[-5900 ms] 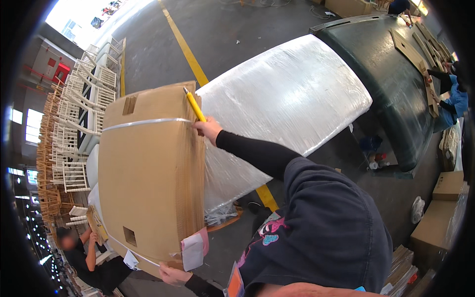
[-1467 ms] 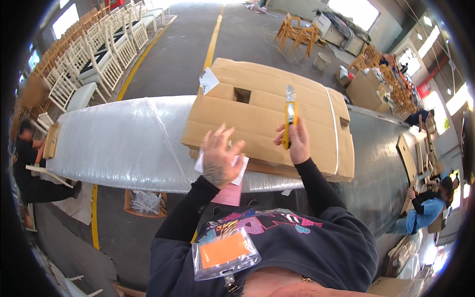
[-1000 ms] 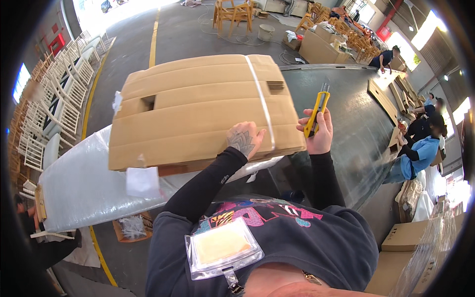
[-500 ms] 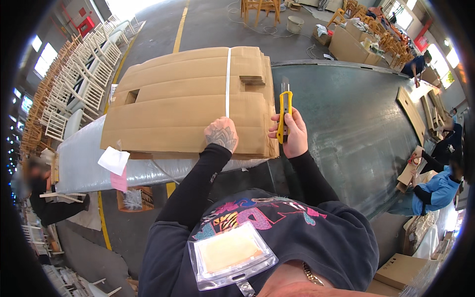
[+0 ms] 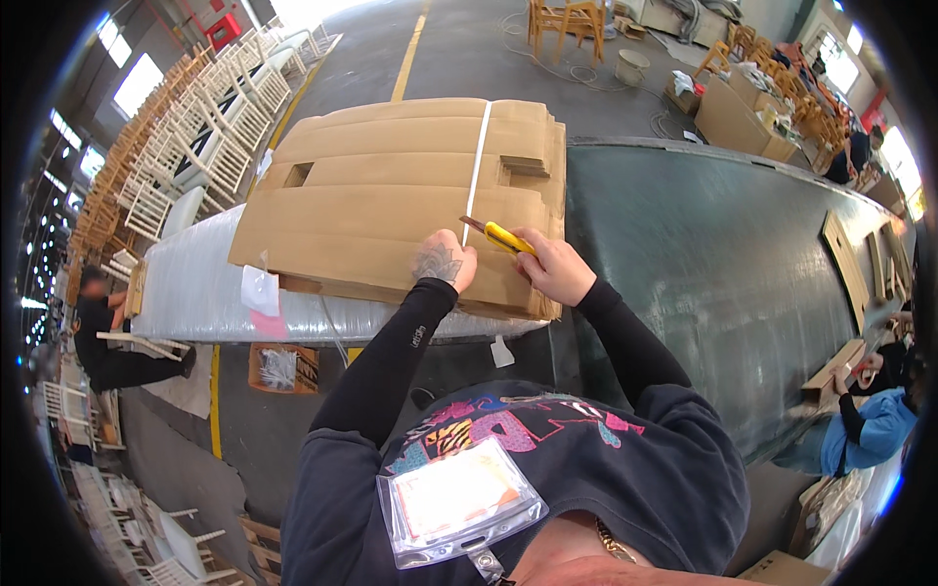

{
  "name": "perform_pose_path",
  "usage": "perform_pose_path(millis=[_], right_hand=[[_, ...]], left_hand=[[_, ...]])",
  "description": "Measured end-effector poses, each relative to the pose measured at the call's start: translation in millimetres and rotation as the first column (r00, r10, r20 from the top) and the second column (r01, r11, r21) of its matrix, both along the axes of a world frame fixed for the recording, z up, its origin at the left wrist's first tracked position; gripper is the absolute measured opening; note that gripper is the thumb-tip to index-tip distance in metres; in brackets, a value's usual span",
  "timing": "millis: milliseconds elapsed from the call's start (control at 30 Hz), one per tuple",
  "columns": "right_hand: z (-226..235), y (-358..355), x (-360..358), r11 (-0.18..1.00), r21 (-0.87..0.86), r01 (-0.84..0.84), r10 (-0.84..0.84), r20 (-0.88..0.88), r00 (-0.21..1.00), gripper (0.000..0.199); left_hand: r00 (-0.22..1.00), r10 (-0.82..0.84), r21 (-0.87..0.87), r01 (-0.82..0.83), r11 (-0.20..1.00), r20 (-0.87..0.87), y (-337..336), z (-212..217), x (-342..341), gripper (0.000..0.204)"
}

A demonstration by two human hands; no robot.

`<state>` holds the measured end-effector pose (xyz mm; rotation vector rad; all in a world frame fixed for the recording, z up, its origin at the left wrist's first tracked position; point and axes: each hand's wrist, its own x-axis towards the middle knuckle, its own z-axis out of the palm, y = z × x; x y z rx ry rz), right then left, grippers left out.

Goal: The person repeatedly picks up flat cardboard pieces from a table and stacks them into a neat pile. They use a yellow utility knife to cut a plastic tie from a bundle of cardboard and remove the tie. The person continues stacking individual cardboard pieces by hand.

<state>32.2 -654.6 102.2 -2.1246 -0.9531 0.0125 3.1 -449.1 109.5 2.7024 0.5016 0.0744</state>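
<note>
A stack of flat brown cardboard (image 5: 362, 217) lies in front of me, with a white strap (image 5: 479, 161) running across its top. My left hand (image 5: 445, 260) is closed on the strap near the stack's front edge. Gripped in my right hand (image 5: 559, 270) is a yellow utility knife (image 5: 507, 237), its blade out and pointing left. The blade tip is at the strap, just above my left fist; whether it touches the strap I cannot tell.
The stack sits on a plastic-wrapped surface (image 5: 191, 293) beside a dark green tabletop (image 5: 703, 254). White chairs (image 5: 220, 127) line the left. A person in blue (image 5: 870, 430) works at the right; another person (image 5: 107, 322) is at the far left. An open carton (image 5: 283, 369) stands below.
My right hand has brought the utility knife left and down, from upright beside the stack to across the strap. My left hand stays on the strap. The view has shifted slightly.
</note>
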Motion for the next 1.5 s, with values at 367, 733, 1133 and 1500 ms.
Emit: perform_pose_path(millis=[367, 733, 1133, 1500], right_hand=[[16, 0, -4, 0.969, -0.243, -0.045, 0.088, 0.168, 0.982, 0.062], [15, 10, 3, 0.93, -0.361, -0.068, 0.133, 0.159, 0.978, 0.062], [11, 12, 4, 0.941, -0.323, -0.104, 0.161, 0.156, 0.975, 0.062], [-19, 2, -19, 0.838, 0.5, 0.221, 0.005, -0.412, 0.911, 0.054]], left_hand=[[0.997, -0.061, -0.167, 0.066, 0.984, 0.036, 16, -14, -2, 0.022], [0.985, 0.045, -0.407, 0.026, 0.913, 0.164, 17, -29, -14, 0.019], [0.973, 0.11, -0.664, 0.054, 0.746, 0.203, 34, -40, -12, 0.015], [0.95, -0.252, -0.92, 0.257, 0.296, 0.185, 76, -87, -156, 0.012]])
